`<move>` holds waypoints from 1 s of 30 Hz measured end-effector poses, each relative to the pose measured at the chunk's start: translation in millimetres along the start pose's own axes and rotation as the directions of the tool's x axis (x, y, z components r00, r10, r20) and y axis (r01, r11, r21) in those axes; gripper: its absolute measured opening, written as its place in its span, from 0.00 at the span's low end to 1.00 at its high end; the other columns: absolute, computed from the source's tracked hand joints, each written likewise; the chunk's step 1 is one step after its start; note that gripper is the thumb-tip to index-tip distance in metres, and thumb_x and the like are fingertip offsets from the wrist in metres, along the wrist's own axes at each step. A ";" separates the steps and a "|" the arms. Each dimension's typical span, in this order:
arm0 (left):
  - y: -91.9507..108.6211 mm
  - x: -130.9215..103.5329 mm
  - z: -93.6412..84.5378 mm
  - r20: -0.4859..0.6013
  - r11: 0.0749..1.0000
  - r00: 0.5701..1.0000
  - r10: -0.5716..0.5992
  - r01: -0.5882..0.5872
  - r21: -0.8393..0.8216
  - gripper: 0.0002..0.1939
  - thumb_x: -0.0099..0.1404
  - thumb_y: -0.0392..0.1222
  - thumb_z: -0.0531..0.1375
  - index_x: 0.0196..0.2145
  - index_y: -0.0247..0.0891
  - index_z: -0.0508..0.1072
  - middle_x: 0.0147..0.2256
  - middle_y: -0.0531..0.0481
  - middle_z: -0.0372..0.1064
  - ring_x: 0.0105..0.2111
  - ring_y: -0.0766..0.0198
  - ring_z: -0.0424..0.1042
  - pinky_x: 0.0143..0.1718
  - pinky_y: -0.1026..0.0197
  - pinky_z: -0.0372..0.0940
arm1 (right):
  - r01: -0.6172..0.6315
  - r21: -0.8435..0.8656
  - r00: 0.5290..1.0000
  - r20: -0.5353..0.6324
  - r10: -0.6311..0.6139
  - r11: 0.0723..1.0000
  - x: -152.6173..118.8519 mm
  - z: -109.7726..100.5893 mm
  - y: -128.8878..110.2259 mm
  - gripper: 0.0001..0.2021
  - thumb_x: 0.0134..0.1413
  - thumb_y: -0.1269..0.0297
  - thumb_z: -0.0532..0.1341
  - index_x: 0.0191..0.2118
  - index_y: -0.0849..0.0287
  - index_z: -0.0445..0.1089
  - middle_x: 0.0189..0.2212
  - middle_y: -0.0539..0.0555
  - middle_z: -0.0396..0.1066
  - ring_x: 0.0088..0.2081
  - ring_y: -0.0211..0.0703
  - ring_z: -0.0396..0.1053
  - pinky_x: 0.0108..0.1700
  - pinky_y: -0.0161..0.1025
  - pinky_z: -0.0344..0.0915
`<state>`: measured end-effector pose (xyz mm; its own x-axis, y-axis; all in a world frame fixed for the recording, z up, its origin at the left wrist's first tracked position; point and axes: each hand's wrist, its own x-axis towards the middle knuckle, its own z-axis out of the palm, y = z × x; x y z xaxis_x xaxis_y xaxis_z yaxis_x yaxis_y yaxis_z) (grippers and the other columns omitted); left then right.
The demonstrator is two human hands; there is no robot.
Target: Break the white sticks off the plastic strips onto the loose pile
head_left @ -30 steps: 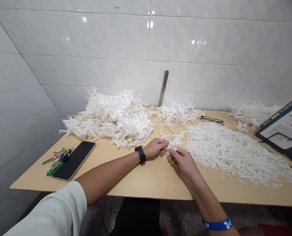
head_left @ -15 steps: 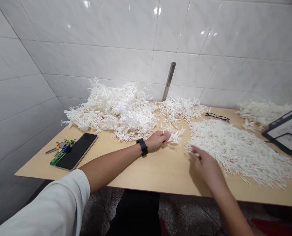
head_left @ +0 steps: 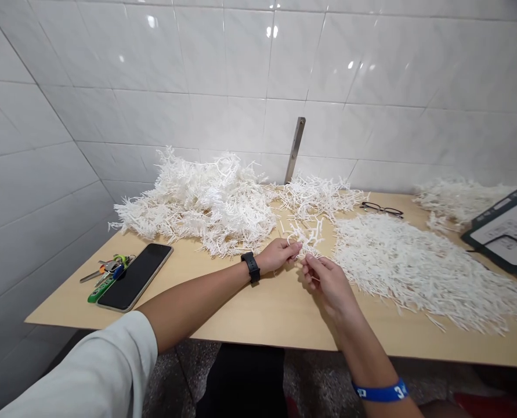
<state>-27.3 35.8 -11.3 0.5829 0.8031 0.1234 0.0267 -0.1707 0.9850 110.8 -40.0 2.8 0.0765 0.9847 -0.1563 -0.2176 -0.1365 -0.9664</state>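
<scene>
Bringing your right hand (head_left: 330, 281) back from the edge of the flat pile (head_left: 415, 267), you now have it just beside your left hand (head_left: 279, 255); half a second ago the two were well apart. As I judge it, that puts both hands to work on the same bunch again. The white branching bunch (head_left: 308, 235) is held just above the table (head_left: 241, 310), between the big heap (head_left: 206, 203) and the flat pile. Your left thumb and fingers are pinched on its near end, grasping it. Your right thumb and forefinger are drawn together at its lower edge, though I cannot tell whether they grip a strand or only touch it.

You have no box or bowl in view around these pieces: the big heap, the small pile (head_left: 321, 194) behind your bunch and the flat pile on your right all lie loose, straight on the wood. Your glasses (head_left: 382, 209) rest behind the flat pile, and your phone (head_left: 136, 277) lies beside the keys (head_left: 110, 270) on your left.
</scene>
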 end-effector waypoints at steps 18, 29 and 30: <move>2.0 6.2 -2.7 -0.047 0.998 0.999 0.004 -0.007 -0.069 0.31 0.60 0.69 0.54 0.18 0.37 0.56 0.19 0.56 0.52 0.20 0.73 0.48 0.24 0.64 0.48 | 0.113 -0.925 0.862 -0.091 -0.498 0.363 -14.3 -61.0 -13.0 0.20 0.57 0.59 0.54 0.51 0.63 0.71 0.45 0.65 0.73 0.43 0.56 0.69 0.44 0.49 0.61; -3.9 1.2 0.1 0.078 0.995 0.997 0.012 -0.019 0.100 0.31 0.62 0.68 0.51 0.20 0.36 0.60 0.18 0.56 0.55 0.20 0.72 0.52 0.24 0.65 0.51 | 0.091 -0.287 0.995 -0.018 -0.100 0.954 -9.3 -7.0 -0.1 0.20 0.47 0.45 0.64 0.20 0.58 0.65 0.17 0.48 0.59 0.20 0.35 0.54 0.23 0.36 0.50; -6.0 2.2 0.2 0.067 0.994 0.998 -0.004 -0.003 0.110 0.31 0.62 0.68 0.51 0.20 0.36 0.59 0.18 0.56 0.54 0.19 0.72 0.52 0.23 0.65 0.50 | 0.116 -0.329 0.990 -0.037 -0.136 0.937 -13.7 -5.9 3.3 0.19 0.49 0.47 0.63 0.20 0.57 0.64 0.16 0.47 0.57 0.21 0.36 0.53 0.24 0.36 0.50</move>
<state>-26.0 38.5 -17.0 0.6358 0.7638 0.1110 0.1138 -0.2349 0.9653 114.8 -54.6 0.5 0.1415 0.9895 -0.0310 0.1246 -0.0489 -0.9910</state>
